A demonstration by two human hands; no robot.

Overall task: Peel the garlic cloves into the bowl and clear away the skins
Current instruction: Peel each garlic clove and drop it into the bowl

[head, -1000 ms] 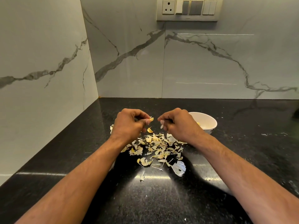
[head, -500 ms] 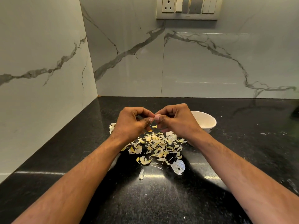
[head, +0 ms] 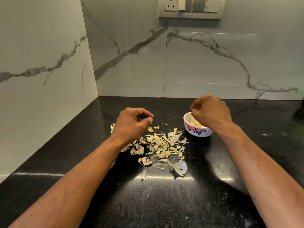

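Note:
A small white bowl with a flower print stands on the black counter, with yellow peeled cloves inside. My right hand hovers over the bowl's rim with its fingers curled downward. The back of the hand hides the fingertips, so whatever they hold is hidden. My left hand hangs just above the counter to the left, fingers curled, thumb against the forefinger, and I see nothing in the pinch. Garlic skins lie scattered between and in front of my hands.
The black stone counter meets marble-patterned walls at the back and on the left, forming a corner. A switch and socket panel sits high on the back wall. One larger papery skin lies nearest to me.
My hands, which met over the skin pile pinching a clove, have parted. The right hand has swung right to above the bowl, and the left hand stayed over the pile.

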